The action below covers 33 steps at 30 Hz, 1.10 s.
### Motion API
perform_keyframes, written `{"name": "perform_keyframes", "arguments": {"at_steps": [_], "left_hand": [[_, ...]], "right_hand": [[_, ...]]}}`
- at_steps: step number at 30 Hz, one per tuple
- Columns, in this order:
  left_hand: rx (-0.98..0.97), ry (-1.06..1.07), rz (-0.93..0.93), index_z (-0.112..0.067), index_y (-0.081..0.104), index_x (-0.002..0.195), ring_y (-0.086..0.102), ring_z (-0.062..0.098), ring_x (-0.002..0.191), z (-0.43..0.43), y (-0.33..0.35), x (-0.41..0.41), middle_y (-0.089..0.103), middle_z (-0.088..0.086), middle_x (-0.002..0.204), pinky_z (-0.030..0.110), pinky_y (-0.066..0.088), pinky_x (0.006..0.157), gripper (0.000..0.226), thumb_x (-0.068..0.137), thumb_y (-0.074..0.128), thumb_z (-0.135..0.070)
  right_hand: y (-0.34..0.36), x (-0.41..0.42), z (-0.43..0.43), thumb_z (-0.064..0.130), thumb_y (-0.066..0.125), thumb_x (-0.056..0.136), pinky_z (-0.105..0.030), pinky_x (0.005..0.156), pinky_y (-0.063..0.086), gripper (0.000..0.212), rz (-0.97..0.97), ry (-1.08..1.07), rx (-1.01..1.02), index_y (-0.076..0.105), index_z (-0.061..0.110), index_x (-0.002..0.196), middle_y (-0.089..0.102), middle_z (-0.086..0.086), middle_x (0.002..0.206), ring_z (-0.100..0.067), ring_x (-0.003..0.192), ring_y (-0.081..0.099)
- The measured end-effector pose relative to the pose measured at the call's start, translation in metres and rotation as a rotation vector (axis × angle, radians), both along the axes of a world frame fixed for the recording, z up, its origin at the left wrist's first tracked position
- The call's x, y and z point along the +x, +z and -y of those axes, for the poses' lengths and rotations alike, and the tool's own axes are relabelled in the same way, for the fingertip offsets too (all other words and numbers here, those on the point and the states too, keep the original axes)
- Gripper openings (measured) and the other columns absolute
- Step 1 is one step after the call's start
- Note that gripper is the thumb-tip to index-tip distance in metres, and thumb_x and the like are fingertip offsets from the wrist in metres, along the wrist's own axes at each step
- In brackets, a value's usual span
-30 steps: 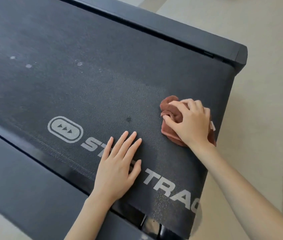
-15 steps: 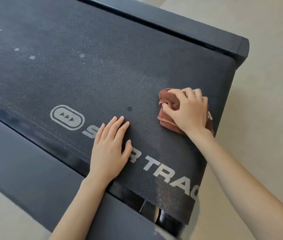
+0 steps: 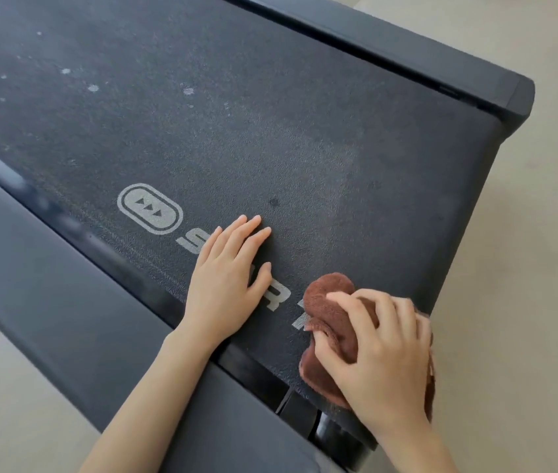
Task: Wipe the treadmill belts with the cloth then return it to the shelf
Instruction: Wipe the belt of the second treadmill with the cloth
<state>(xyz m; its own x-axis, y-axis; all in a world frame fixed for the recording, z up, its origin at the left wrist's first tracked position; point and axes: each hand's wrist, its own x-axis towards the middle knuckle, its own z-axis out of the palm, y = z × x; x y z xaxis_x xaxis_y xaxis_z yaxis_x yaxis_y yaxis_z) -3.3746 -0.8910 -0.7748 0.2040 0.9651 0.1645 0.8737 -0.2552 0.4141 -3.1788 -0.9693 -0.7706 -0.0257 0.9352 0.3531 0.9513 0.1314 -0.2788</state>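
Down at the near corner of the treadmill belt [image 3: 270, 131], where the belt curves over its end, the right hand [image 3: 383, 356] grips the brown cloth [image 3: 332, 302]. Its fingers are curled over the bunched fabric and the thumb is tucked into the folds. The cloth lies pressed on the belt, covers part of the white lettering and reaches the rounded end edge. The hand is slightly blurred.

Just beside it, towards the near long edge, the left hand [image 3: 226, 281] lies flat on the belt, fingers straight and close together, holding nothing. The palm covers some of the letters, and the wrist crosses the near side rail [image 3: 66, 302].

A white oval logo [image 3: 149, 208] sits by the same edge, past the left fingertips. A small dark spot [image 3: 273, 202] marks the belt just beyond those fingertips, and pale specks [image 3: 93, 87] dot the surface well up the belt. The far side rail [image 3: 407, 52] runs along the opposite edge, with beige floor [image 3: 544, 268] beyond the end.
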Motion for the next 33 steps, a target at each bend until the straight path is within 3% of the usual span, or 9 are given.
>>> {"name": "perform_keyframes", "arguments": {"at_steps": [6, 13, 17, 21, 25, 30, 33], "left_hand": [[0.013, 0.014, -0.018, -0.016, 0.052, 0.131, 0.030, 0.016, 0.138, 0.001, -0.001, 0.002, 0.042, -0.003, 0.144, 0.037, 0.018, 0.116, 0.045, 0.088, 0.045, -0.030], [0.010, 0.006, -0.055, -0.016, 0.050, 0.133, 0.028, 0.015, 0.139, 0.003, 0.002, 0.005, 0.040, -0.002, 0.145, 0.036, 0.016, 0.116, 0.046, 0.090, 0.043, -0.029], [0.018, 0.013, -0.060, -0.014, 0.050, 0.133, 0.029, 0.016, 0.139, 0.005, 0.004, 0.006, 0.041, 0.000, 0.145, 0.036, 0.016, 0.116, 0.042, 0.092, 0.048, -0.023], [-0.008, -0.007, -0.125, -0.014, 0.047, 0.136, 0.027, 0.017, 0.140, 0.004, 0.008, 0.006, 0.039, 0.000, 0.146, 0.035, 0.015, 0.117, 0.044, 0.093, 0.052, -0.022], [-0.052, -0.096, -0.292, -0.021, 0.037, 0.142, 0.020, 0.014, 0.142, -0.002, 0.015, -0.009, 0.029, -0.005, 0.152, 0.034, 0.013, 0.116, 0.047, 0.096, 0.043, -0.030], [-0.076, -0.080, -0.389, -0.026, 0.031, 0.145, 0.016, 0.014, 0.143, 0.007, 0.018, -0.034, 0.023, -0.006, 0.154, 0.035, 0.011, 0.117, 0.047, 0.099, 0.034, -0.037], [-0.096, -0.083, -0.441, -0.034, 0.022, 0.146, 0.012, 0.013, 0.144, 0.004, 0.019, -0.054, 0.017, -0.009, 0.155, 0.036, 0.010, 0.118, 0.049, 0.099, 0.026, -0.041]], "right_hand": [[0.003, 0.003, -0.071, 0.055, 0.056, 0.072, -0.037, 0.075, 0.036, 0.034, -0.016, 0.011, 0.004, 0.063, 0.033, 0.096, 0.058, 0.007, 0.095, -0.022, 0.091, 0.051], [0.004, 0.005, -0.195, 0.065, 0.050, 0.079, -0.042, 0.085, 0.033, 0.050, 0.077, -0.041, -0.107, 0.058, 0.030, 0.114, 0.056, -0.003, 0.114, -0.028, 0.107, 0.046], [0.007, 0.005, -0.156, 0.076, 0.040, 0.076, -0.041, 0.083, 0.033, 0.062, 0.104, 0.024, -0.095, 0.058, 0.030, 0.112, 0.056, -0.003, 0.110, -0.026, 0.102, 0.047], [0.008, 0.010, -0.068, 0.076, 0.030, 0.083, -0.038, 0.080, 0.035, 0.059, 0.069, 0.142, -0.066, 0.058, 0.030, 0.108, 0.056, 0.001, 0.103, -0.022, 0.096, 0.049], [-0.002, 0.015, -0.007, 0.074, 0.037, 0.082, -0.038, 0.080, 0.038, 0.051, 0.030, 0.225, -0.047, 0.057, 0.033, 0.106, 0.056, 0.003, 0.102, -0.020, 0.094, 0.050], [0.002, 0.008, -0.059, 0.064, 0.047, 0.078, -0.037, 0.074, 0.039, 0.039, 0.012, 0.269, -0.007, 0.061, 0.034, 0.098, 0.057, 0.005, 0.093, -0.022, 0.088, 0.053], [0.003, -0.002, -0.129, 0.064, 0.047, 0.080, -0.038, 0.077, 0.034, 0.041, 0.052, 0.186, -0.034, 0.061, 0.032, 0.102, 0.058, 0.001, 0.099, -0.025, 0.095, 0.051]]}}
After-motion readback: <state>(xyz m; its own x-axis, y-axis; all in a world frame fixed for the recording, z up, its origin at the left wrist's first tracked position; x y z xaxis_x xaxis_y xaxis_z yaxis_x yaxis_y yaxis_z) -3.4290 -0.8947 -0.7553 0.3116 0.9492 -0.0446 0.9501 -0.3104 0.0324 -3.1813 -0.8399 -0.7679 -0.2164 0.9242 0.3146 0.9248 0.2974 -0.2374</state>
